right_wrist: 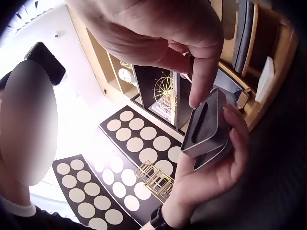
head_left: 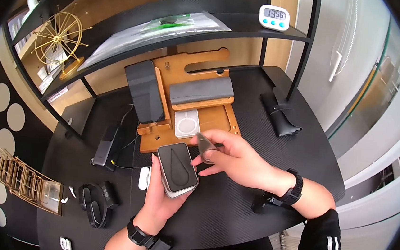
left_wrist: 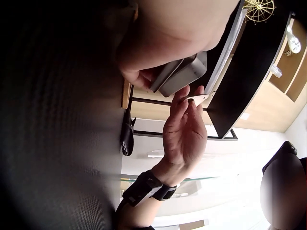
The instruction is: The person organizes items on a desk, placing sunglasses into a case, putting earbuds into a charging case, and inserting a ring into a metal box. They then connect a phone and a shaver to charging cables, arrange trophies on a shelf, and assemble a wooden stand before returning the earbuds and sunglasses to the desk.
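Observation:
In the head view my left hand (head_left: 162, 205) holds a small grey metal tin (head_left: 181, 190) from below and around its sides. Black foam (head_left: 176, 168) lines the tin, with a teardrop-shaped hollow in it. The right wrist view shows a second shallow metal part (right_wrist: 211, 155) under the tin, likewise in the left palm. Just right of the tin, my right hand (head_left: 244, 160) pinches a shiny, teardrop-shaped metal piece (head_left: 204, 145) between thumb and fingers. A small hole shows at the pointed end of that piece (left_wrist: 200, 98) in the left wrist view.
Behind the hands stands a wooden desk stand (head_left: 168, 81) bearing a phone (head_left: 146, 91), a grey case (head_left: 202, 91) and a white charging pad (head_left: 187, 123). A power bank (head_left: 106, 146) and headphones (head_left: 93, 206) lie left. A black pouch (head_left: 280, 115) lies right, below the shelf (head_left: 247, 24).

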`<state>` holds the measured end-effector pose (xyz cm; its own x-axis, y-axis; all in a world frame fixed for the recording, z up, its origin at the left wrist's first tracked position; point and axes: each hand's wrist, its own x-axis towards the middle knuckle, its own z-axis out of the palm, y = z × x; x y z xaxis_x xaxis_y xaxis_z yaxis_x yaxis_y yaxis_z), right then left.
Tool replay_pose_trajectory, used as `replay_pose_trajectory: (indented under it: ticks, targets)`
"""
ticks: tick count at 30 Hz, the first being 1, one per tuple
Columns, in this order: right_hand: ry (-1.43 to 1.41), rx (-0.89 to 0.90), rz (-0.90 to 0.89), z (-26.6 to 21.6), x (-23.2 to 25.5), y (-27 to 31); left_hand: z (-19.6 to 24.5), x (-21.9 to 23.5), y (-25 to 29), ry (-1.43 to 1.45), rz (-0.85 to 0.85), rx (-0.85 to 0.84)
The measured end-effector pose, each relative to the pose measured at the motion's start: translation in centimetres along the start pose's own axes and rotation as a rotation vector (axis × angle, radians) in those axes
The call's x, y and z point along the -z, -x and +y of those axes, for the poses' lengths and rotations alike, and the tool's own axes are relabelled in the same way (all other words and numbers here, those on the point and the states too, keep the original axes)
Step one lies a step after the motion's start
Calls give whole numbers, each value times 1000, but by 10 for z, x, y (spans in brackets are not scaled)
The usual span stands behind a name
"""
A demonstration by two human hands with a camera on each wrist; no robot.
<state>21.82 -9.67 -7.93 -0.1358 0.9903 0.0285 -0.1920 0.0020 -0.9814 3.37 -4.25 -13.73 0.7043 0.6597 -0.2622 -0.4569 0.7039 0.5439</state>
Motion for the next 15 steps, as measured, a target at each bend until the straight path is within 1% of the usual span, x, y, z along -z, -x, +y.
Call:
replay_pose_trajectory:
  ticks: [1,2,3,5,6,7,8,11,15]
  targets:
    - [-6,0,6,1,0,1,-1,-4,0,8,38,-12]
    - [41,-7,-27,3,0,1,-1,-6,0,16,76,-26]
    - [88,-13,-62,4,0,1,-2,-4,-1,12,78,-22]
    - [126,12,-27,5,-2,2,-1,4,-2,-67,-58,-22]
    - [228,80,-42,8,-1,2,-1,3,-2,-70,-56,-20]
    - [330,148,-57,10,0,2,-2,2,-2,-58,-10,-17]
    - [328,147,-56,10,0,2,-3,0,-1,-46,35,-16]
    - [408,139,-27,8,-1,3,-3,-6,1,-50,78,-12]
    - [504,158,-17,10,-1,2,-3,-3,2,-44,38,18]
